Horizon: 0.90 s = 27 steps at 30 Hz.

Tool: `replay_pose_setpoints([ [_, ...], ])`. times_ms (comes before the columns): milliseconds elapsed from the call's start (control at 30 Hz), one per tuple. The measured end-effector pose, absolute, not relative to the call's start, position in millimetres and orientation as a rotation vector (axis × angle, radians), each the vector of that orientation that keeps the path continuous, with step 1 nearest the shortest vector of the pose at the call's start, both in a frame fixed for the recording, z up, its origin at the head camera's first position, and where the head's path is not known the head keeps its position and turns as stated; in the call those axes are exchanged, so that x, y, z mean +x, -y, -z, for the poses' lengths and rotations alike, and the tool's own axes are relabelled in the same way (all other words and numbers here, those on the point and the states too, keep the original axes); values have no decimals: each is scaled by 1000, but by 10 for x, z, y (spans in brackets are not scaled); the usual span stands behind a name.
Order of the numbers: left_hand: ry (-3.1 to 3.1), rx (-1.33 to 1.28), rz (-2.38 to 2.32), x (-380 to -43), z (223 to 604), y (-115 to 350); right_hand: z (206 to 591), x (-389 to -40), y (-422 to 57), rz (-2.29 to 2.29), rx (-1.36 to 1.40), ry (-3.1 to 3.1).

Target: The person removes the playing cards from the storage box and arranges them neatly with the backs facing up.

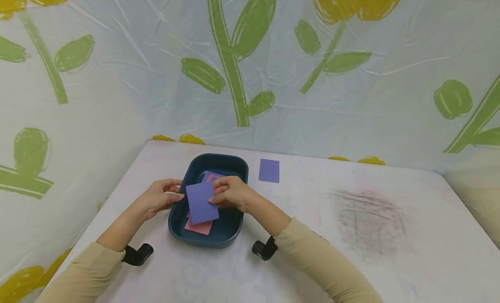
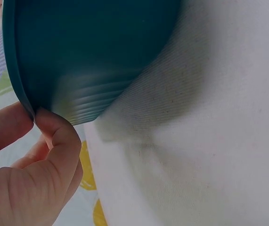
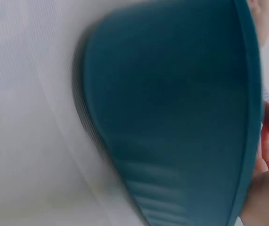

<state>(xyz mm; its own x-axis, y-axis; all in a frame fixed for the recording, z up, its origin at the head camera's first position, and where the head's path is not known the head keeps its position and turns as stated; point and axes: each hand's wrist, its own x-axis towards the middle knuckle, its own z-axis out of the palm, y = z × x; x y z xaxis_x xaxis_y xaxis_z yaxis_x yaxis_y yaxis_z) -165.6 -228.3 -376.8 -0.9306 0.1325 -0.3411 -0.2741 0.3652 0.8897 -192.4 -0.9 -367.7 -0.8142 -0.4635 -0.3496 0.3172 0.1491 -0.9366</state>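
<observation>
A dark teal plastic basin [image 1: 230, 233] stands on the white-covered table. My left hand [image 1: 158, 198] pinches its left rim between thumb and finger, plainly so in the left wrist view, where the basin's outer wall [image 2: 92, 47] fills the top. Over the basin, my right hand [image 1: 233, 193] holds a blue-backed playing card [image 1: 202, 203] by its right edge. Beneath that card lie a red-backed card [image 1: 199, 227] and, farther back, another blue-backed card [image 1: 211, 176] with some red showing. In the right wrist view the basin's side [image 3: 172, 103] hides most of the right hand.
One blue-patterned card [image 1: 269, 170] lies flat on the table [image 1: 304, 233], right of the basin. A dark smudged patch [image 1: 371, 222] marks the cloth farther right. Behind rises a sheet [image 1: 273, 133] printed with flowers. Black wrist mounts [image 1: 138, 254] sit below both forearms.
</observation>
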Motion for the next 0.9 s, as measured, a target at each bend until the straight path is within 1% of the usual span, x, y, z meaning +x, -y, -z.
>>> replay_pose_setpoints([
  [300,-2275,-121,-1595,-1676,3757,2279,3545,-2077,-177,1825,-127,-1788],
  [567,-2272,-127,-1598,-1669,3733,2270,3389,-2181,-371,1911,-29,-1752],
  [900,-2264,-145,-1611,-1671,3767,2292,3353,-2273,-681,1929,3,-1756],
])
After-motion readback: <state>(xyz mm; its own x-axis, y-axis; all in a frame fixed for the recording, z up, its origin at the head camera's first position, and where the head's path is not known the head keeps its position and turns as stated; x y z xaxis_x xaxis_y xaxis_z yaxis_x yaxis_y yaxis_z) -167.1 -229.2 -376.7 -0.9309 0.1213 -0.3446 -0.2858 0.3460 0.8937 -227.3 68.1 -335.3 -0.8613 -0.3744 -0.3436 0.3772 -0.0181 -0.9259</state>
